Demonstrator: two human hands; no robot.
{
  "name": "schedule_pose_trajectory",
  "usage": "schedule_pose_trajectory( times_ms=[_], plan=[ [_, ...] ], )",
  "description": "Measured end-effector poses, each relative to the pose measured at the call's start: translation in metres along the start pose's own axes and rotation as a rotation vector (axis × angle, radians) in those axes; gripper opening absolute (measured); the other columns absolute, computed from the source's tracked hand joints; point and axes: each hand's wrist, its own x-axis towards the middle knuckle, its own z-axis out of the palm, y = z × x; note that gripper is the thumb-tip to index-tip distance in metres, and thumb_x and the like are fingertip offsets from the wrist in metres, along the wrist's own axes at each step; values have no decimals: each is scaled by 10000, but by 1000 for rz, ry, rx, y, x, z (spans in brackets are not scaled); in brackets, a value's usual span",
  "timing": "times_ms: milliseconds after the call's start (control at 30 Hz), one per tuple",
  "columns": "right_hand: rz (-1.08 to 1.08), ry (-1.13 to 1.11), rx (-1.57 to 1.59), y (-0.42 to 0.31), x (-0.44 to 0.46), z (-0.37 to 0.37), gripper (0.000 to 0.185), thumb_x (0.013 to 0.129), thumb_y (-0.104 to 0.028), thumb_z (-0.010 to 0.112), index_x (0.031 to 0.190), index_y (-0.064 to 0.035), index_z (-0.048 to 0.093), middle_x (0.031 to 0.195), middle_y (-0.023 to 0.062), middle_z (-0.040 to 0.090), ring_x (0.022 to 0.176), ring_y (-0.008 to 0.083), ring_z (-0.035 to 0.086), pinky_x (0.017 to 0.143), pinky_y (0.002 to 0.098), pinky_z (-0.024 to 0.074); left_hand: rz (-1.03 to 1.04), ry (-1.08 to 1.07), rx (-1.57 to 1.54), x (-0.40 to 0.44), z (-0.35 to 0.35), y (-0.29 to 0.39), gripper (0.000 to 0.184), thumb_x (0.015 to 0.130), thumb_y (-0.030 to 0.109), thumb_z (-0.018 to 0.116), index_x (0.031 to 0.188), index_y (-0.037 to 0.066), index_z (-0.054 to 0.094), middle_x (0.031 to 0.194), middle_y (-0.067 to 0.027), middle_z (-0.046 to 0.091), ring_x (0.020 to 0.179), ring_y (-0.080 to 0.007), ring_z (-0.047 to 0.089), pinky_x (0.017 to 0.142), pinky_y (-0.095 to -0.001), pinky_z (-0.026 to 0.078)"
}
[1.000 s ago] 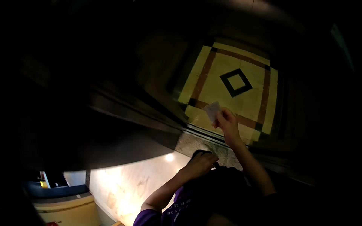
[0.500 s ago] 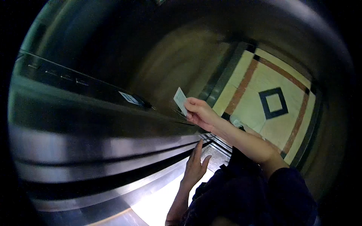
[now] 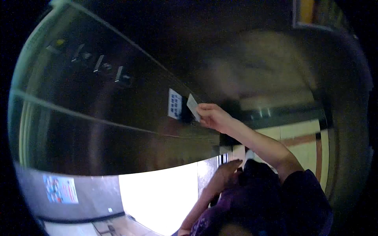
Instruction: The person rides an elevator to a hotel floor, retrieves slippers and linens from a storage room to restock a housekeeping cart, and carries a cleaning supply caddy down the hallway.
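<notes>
Right-hand fingers [image 3: 204,107], nearly closed, pinch a pale card [image 3: 192,104].

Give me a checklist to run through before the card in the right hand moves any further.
1. Card gripped by the right hand: ok, pinched between thumb and fingers.
2. White printed label on the dark panel in view: ok, its printed face shows beside the card.
3. Card touching the panel: cannot tell from this angle.
4. Card's print legible: not ok, too small and blurred.
5. Left hand free: cannot tell, dim and blurred near the waist.
</notes>
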Motion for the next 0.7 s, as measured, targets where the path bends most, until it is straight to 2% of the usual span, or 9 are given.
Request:
schedule_pose_trajectory(
  times_ms=[167,300,367,400,467,533,633,667,700],
  plan=[
    [107,7,-133,-22,4,-22,128,1028,-221,627,1040,-94,617,829,-19,596,695,60,561,610,220,445,-286,247,-58,-3,69,12,435,968,177,623,1359,-6,567,1344,-246,615,1252,-413,581,1070,-464,461],
    [66,-74,-339,-34,2,29,113,1023,-194,631,1073,-93,631,864,-17,597,711,59,557,632,210,445,-517,410,-116,-47,105,36,427,977,235,630,1353,37,583,1325,-195,642,1209,-386,613,1016,-456,488],
    [-149,-158,-668,-63,-13,75,106,1002,-160,644,1063,-76,624,878,4,615,734,84,557,669,243,474,-609,453,-200,-57,127,67,420,975,238,636,1347,48,593,1314,-199,646,1200,-389,617,1008,-453,493],
    [-128,-185,-674,-74,-13,90,106,1002,-160,644,1063,-76,624,878,4,615,734,84,557,669,243,474,-660,467,-204,-63,139,84,424,972,249,643,1347,57,595,1307,-196,650,1186,-389,623,998,-454,501],
    [-725,-386,-1191,-96,-7,116,91,970,-98,652,1042,-60,611,1006,73,620,907,160,555,822,305,478,-725,497,-220,-69,152,120,428,968,259,650,1346,65,598,1299,-193,653,1173,-389,630,987,-455,509],
    [-1069,-504,-1326,-120,-1,154,99,951,-68,645,1021,-36,584,1259,181,586,1204,288,502,1036,424,404,-840,525,-217,-71,150,149,427,961,271,662,1341,84,608,1290,-179,662,1148,-382,645,957,-453,531],
    [-1322,-486,-1440,-131,16,179,59,960,-50,605,1001,-36,565,1456,242,480,1408,400,355,1148,546,279,-862,693,-222,-64,195,148,422,957,289,667,1332,102,620,1278,-169,672,1123,-378,659,935,-441,547],
    [-1320,-510,-1428,-133,21,182,59,960,-50,605,1001,-36,565,1456,242,480,1408,400,355,1148,546,279,-861,762,-171,-56,195,156,422,957,298,667,1331,106,623,1274,-169,675,1119,-378,662,933,-438,549],
    [-1303,-504,-1492,-133,28,183,52,960,-48,598,989,-38,556,1496,253,444,1447,420,307,1161,583,241,-960,668,-252,-48,193,165,439,963,311,655,1349,106,613,1288,-176,667,1152,-380,646,961,-440,534]
  ],
)
